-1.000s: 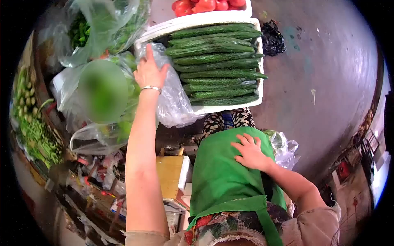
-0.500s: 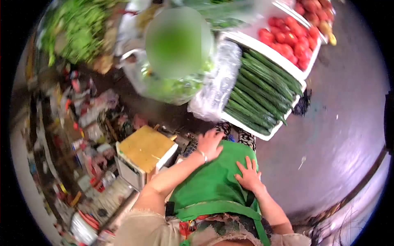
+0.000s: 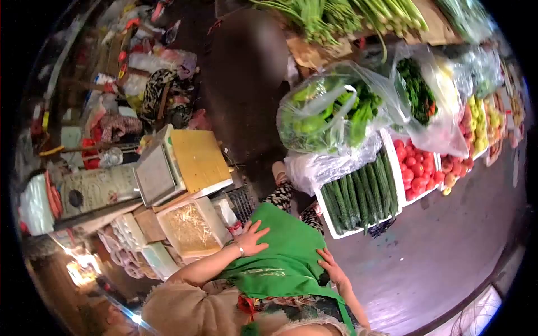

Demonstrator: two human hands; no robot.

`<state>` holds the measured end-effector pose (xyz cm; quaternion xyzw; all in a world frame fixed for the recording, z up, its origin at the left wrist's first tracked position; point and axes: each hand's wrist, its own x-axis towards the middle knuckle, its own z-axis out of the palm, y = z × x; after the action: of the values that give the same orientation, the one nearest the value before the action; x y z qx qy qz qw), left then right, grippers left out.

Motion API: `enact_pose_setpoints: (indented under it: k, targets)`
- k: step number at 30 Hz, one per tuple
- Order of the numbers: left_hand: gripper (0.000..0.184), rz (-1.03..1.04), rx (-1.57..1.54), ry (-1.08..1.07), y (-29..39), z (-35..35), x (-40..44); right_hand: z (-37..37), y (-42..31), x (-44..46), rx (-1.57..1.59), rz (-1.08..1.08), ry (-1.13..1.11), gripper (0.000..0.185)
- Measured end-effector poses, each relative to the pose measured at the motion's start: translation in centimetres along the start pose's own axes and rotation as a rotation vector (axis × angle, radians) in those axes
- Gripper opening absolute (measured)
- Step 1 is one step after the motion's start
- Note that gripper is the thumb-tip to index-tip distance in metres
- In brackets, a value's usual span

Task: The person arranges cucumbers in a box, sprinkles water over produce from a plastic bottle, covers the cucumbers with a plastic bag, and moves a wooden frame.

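My left hand lies on the left side of the green apron, its fingers spread and holding nothing. At the apron's right edge rests my right hand, fingers apart, also empty. Beyond my knees stands a white foam box with several long green cucumbers in rows. Clear plastic wrap is bunched at the box's left side. Behind it sits a clear bag of green peppers and leaves.
Red tomatoes fill a box right of the cucumbers. Leafy stalks lie at the top. To the left are a yellow-topped box, a foam box of straw-like material and heaped clutter.
The view has swung left. My left hand has come back from the plastic beside the cucumbers onto the apron. My right hand has shifted to the apron's right edge.
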<state>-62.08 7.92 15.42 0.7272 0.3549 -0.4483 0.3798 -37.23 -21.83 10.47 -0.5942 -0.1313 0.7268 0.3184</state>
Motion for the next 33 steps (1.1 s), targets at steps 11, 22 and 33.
enact_pose_setpoints:
  k: [11, 22, 33]
  targets:
    - [0.050, -0.162, -0.383, 0.254, -7.6, -9.2, -4.4, -3.2, -7.2, -1.0, -0.992, 0.540, 0.100, 0.041]
    - [0.050, 0.000, -0.621, 0.357, -13.2, -8.8, -1.6, 0.9, -17.5, 11.6, -0.092, 0.210, 0.251, 0.042]
    - [0.047, -0.070, -0.643, 0.366, -16.1, -14.0, -1.2, 3.3, -19.4, 10.9, 0.799, 0.540, 0.120, 0.036]
